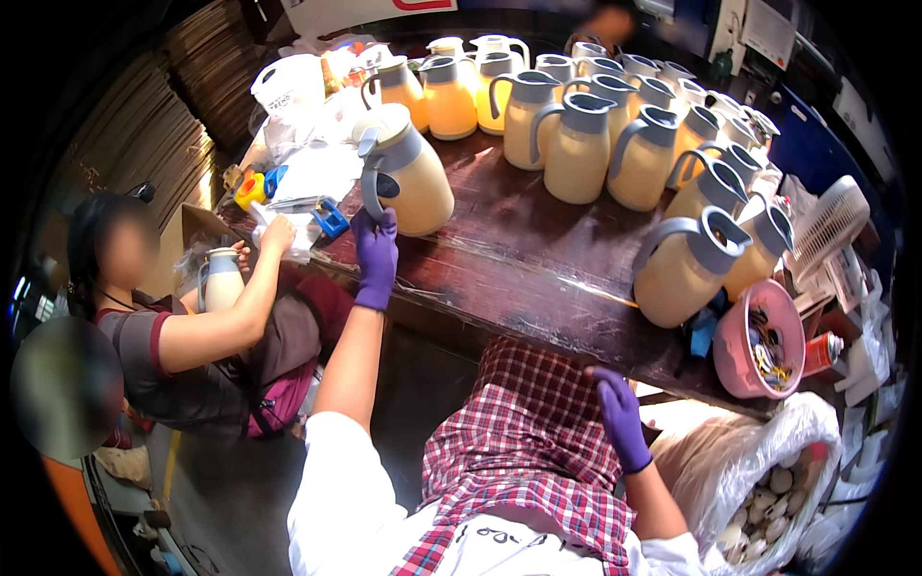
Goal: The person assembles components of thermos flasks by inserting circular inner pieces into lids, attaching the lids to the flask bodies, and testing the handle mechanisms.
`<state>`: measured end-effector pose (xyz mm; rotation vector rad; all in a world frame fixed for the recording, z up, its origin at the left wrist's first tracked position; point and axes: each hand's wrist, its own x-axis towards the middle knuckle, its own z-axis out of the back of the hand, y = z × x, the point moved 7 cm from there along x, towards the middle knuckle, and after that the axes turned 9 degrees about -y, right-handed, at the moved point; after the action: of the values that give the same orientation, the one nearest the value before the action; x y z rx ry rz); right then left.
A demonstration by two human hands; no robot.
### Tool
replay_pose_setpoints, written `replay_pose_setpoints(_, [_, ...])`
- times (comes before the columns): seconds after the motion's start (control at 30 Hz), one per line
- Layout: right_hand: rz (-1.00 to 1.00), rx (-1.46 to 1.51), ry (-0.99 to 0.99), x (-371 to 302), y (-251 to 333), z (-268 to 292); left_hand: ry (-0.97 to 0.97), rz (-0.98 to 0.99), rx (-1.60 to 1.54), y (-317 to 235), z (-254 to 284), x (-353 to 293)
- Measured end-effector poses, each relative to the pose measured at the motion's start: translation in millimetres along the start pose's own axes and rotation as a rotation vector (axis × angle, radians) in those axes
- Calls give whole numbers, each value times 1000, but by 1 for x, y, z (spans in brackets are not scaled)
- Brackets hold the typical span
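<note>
My left hand (376, 254), in a purple glove, is closed at the lower end of the grey handle of a cream insulated jug (421, 187). This jug has a pale lid on and stands at the left part of the dark red table, apart from the others. My right hand (622, 420), also gloved in purple, is beside the table's front edge, its fingers stretched out and nothing seen in them. Nearest to it on the table is a lidless jug (672, 278) with a grey collar.
Several more jugs (579, 158) crowd the table (499, 254). A pink basin (735, 346) of small parts stands at its right corner, above a plastic-lined sack (807, 432) of roundish pieces. At the left, a seated person (192, 336) handles a small jug near a blue tape dispenser (331, 221).
</note>
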<state>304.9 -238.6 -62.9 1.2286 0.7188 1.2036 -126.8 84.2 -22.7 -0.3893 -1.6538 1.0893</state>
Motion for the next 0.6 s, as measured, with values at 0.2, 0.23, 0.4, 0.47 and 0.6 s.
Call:
replay_pose_setpoints(0.2, [-130,-75,9,-29,-31,9,-83,169,-97,103,1,53])
replay_pose_setpoints(0.23, [-188,-72,-7,-33,-43,10,-134,53,78,86,-3,50])
replay_pose_setpoints(0.4, [-284,-125,-76,-49,-80,2,-31,-704,458,-129,-106,16])
replay_pose_setpoints(0.47, [-216,-181,-19,-41,-75,-4,177,-632,276,-95,-167,38])
replay_pose_setpoints(0.6, [-253,-203,41,-38,-70,-5,207,-574,307,-12,-297,136])
